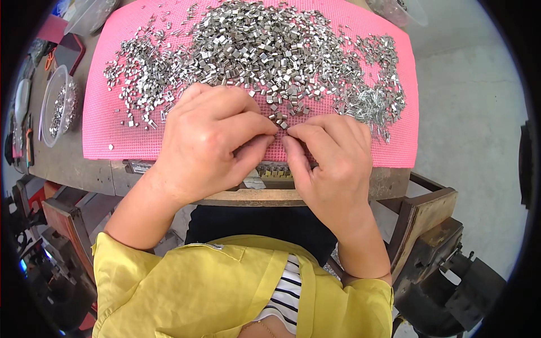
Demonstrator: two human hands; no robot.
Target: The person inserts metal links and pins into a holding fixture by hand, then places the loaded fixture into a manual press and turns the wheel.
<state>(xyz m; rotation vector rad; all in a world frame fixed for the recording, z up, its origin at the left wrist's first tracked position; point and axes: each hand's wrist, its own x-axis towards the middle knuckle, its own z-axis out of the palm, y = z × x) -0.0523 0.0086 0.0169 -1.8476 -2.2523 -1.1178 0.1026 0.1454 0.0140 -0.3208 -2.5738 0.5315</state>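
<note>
On a pink mesh mat (pixel 152 143) lies a large heap of small silvery metal pieces (pixel 248 48), mostly little box-shaped parts. My left hand (pixel 205 138) is over the mat's near part, thumb and index finger pinched together. Facing it, my right hand (pixel 335 155) also pinches thumb and index finger, its tips a short way from the left ones. Several loose metal pieces (pixel 280 119) lie right by both sets of fingertips. Whatever sits inside either pinch is too small to make out. Below the hands, a metal fixture with a yellowish toothed row (pixel 274 170) shows at the mat's near edge, partly covered.
Thin wire-like metal parts (pixel 369 106) are heaped at the mat's right side. A clear plastic tub (pixel 59 107) with metal bits stands left of the mat on the worn table (pixel 93 172). More clear tubs sit at the far corners. A dark machine (pixel 445 281) stands at lower right.
</note>
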